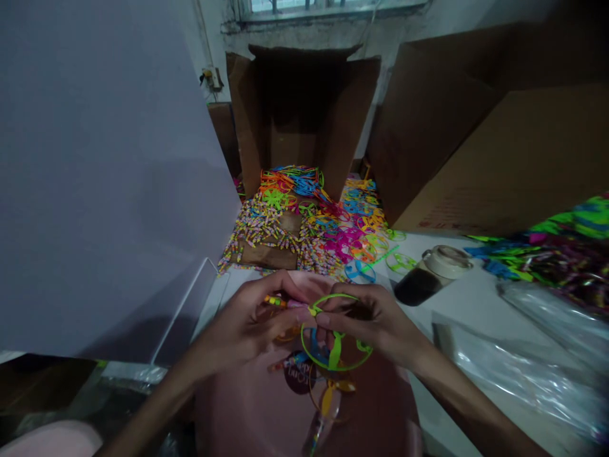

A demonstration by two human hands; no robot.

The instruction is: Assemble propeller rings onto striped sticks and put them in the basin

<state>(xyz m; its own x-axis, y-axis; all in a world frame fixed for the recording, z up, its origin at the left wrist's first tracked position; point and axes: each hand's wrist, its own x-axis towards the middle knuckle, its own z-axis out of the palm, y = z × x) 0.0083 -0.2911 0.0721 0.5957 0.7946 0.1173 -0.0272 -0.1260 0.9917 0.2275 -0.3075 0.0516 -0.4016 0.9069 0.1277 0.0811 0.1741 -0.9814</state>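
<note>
Above a pink basin [238,406], my left hand [254,317] is closed on a short stick [276,301] patterned in yellow, orange and pink. My right hand [380,317] pinches a lime-green ringed propeller [335,352] near the stick's right end. Stick and propeller meet between my fingertips; whether they are joined is hidden. Lower in the basin lie an orange-yellow ringed propeller [327,398], a blue piece partly behind the green ring, and another patterned stick [285,364]. A dark round label [299,374] shows on the basin.
An open cardboard box [247,127] stands behind heaps of patterned sticks [257,222] and coloured propellers [347,241]. To the right are a dark-filled jar [432,273], clear plastic bags [514,368] and a second carton [514,158]. A large pale panel [109,171] borders the left.
</note>
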